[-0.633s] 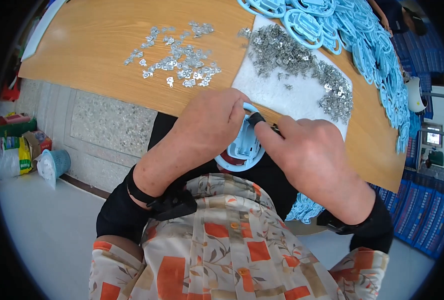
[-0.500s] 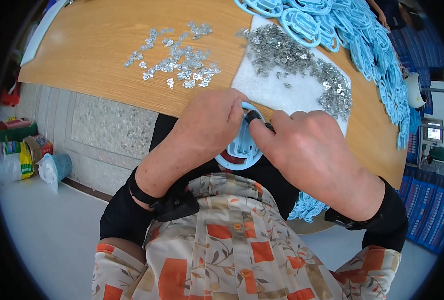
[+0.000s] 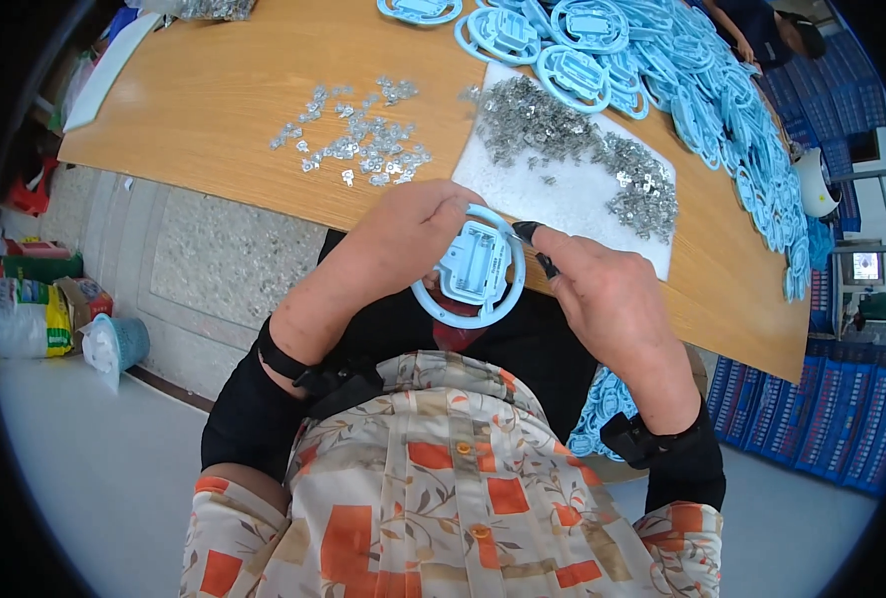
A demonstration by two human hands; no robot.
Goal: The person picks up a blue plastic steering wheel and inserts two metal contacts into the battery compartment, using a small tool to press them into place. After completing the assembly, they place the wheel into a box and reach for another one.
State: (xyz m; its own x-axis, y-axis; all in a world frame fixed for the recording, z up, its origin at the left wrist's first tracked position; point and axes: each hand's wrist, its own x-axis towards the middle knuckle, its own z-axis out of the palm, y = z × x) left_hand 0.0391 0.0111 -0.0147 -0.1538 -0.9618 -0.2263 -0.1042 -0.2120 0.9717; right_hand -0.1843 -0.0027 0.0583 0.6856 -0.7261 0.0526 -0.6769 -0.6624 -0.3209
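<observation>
My left hand (image 3: 403, 234) grips the upper left rim of a light-blue plastic steering-wheel-shaped part (image 3: 475, 261), holding it tilted over my lap at the table's front edge. Its face has a rectangular compartment inside the round rim. Close to the part's right side is my right hand (image 3: 607, 289), with black covers on thumb and forefinger. These two fingertips are apart, and I see nothing between them. Beyond my hands, a white foam sheet (image 3: 523, 199) carries a heap of small metal contact plates (image 3: 553, 125). More plates (image 3: 363, 140) lie loose on the wood at the left.
A large pile of similar blue parts (image 3: 697, 90) covers the table's (image 3: 214, 100) far right. Below the table at right are more blue parts (image 3: 602, 409). Stacked blue packages (image 3: 812, 419) stand beyond. A blue basket (image 3: 124, 344) is on the floor at left. Another person (image 3: 752, 30) is at the far right.
My right hand has drawn back to the right from the blue part, and its fingers have parted. The part, in my left hand, has turned to show its face more fully. The view has shifted slightly.
</observation>
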